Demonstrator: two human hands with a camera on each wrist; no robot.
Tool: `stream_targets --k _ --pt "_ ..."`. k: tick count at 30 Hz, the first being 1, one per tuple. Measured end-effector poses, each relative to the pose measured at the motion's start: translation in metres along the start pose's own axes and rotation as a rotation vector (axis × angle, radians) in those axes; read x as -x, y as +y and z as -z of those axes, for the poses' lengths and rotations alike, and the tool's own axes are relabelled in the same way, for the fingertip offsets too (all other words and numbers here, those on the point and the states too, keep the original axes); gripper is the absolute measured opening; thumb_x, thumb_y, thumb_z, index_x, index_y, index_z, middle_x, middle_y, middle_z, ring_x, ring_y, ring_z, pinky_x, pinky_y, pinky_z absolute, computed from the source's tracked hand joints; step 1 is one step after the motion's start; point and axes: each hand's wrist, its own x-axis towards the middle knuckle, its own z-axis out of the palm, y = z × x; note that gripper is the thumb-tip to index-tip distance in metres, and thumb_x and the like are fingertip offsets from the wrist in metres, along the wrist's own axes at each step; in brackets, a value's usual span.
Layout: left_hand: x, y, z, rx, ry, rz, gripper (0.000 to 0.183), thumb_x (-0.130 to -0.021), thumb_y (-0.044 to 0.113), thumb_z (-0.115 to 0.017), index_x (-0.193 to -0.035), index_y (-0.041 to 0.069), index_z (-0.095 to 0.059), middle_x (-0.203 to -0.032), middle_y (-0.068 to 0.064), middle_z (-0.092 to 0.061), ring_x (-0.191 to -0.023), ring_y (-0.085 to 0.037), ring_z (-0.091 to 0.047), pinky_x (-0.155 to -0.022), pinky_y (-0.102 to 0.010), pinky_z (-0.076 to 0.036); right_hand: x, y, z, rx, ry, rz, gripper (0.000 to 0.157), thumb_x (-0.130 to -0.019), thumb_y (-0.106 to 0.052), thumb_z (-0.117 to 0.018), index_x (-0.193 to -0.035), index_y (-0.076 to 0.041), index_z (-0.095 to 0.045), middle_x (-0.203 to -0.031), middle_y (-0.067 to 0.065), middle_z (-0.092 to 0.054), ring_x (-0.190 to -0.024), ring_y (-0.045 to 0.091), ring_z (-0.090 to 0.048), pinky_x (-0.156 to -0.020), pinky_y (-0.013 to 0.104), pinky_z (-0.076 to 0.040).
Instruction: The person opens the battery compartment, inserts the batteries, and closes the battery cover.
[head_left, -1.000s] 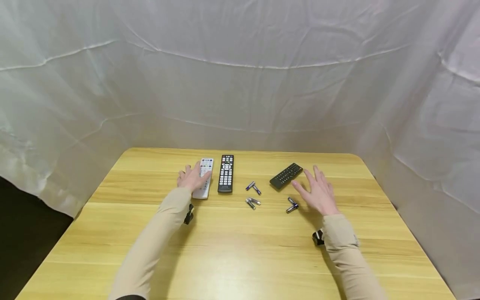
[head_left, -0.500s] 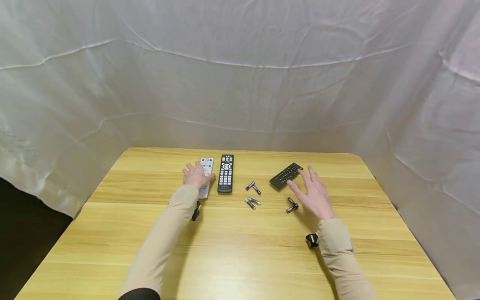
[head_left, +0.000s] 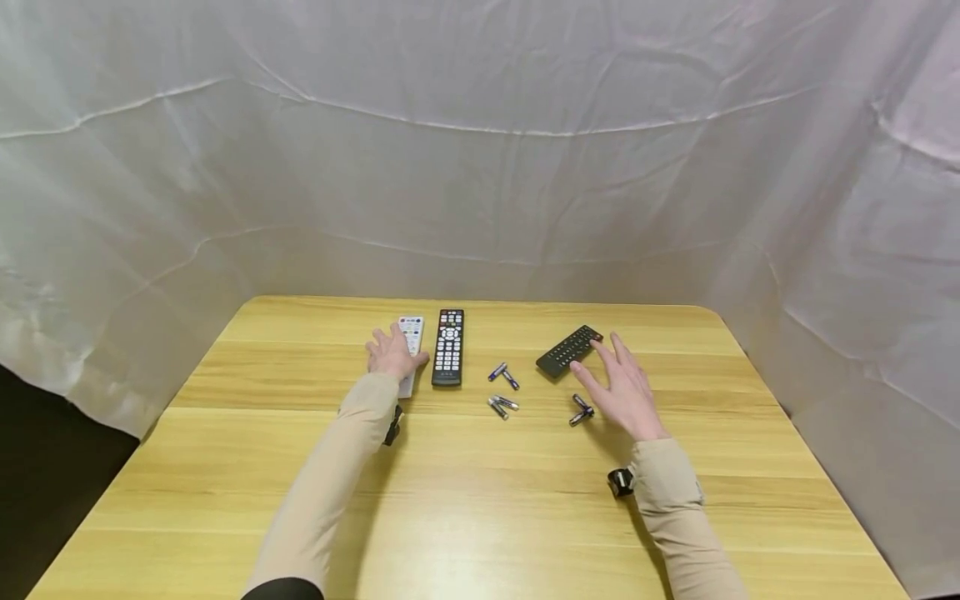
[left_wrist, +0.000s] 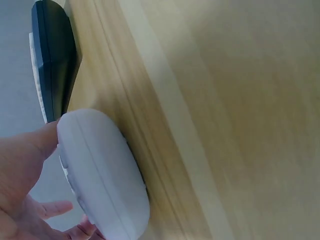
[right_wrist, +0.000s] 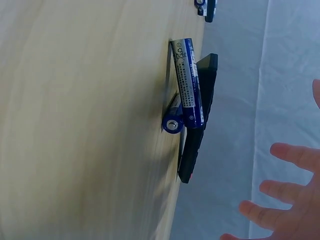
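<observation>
White remote point(head_left: 413, 328) lies face up on the table point(head_left: 480, 500), beneath the left hand point(head_left: 392, 355), whose fingers are spread wide, thumb toward one long edge; whether they touch it cannot be told. The right hand point(head_left: 624, 390), fingers likewise wide and holding nothing, hovers near the slanted black remote point(head_left: 566, 354), with a battery pair point(right_wrist: 188, 82) just beside that remote. The step in hand appears to be reaching for both remotes; the next move would call for lowering each hand and bringing thumb and fingers together on opposite edges, clear of the battery pair.
</observation>
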Motion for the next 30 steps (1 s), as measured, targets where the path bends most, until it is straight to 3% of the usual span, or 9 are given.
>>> stream_targets --k 14,24,30 --pt "0.003 -0.003 -0.002 0.007 0.009 -0.021 0.070 -0.096 0.021 -0.066 -0.148 -0.003 -0.027 -0.138 -0.032 -0.036 -0.128 -0.050 -0.042 -0.098 -0.053 -0.056 0.002 0.000 -0.001 -0.011 -0.014 -0.006 0.076 -0.102 -0.061 -0.042 -0.159 -0.013 -0.028 -0.170 0.021 -0.002 -0.153 0.052 -0.009 -0.122 0.075 -0.010" --pt "0.010 -0.008 0.005 0.005 -0.009 -0.029 0.070 -0.100 0.022 -0.057 -0.152 -0.007 -0.020 -0.138 -0.035 -0.034 -0.131 -0.052 -0.037 -0.099 -0.055 -0.055 0.000 0.001 0.000 -0.008 -0.018 -0.004 0.075 -0.102 -0.059 -0.042 -0.159 -0.013 -0.028 -0.169 0.022 -0.002 -0.152 0.053 -0.011 -0.122 0.074 -0.011" --pt "0.017 -0.017 0.011 0.027 -0.006 -0.064 0.067 -0.102 0.026 -0.054 -0.150 -0.008 -0.022 -0.131 -0.034 -0.037 -0.122 -0.049 -0.041 -0.093 -0.053 -0.054 0.001 0.002 0.001 -0.021 -0.027 -0.008 0.075 -0.102 -0.060 -0.041 -0.159 -0.013 -0.027 -0.169 0.022 -0.001 -0.152 0.053 -0.009 -0.122 0.075 -0.009"
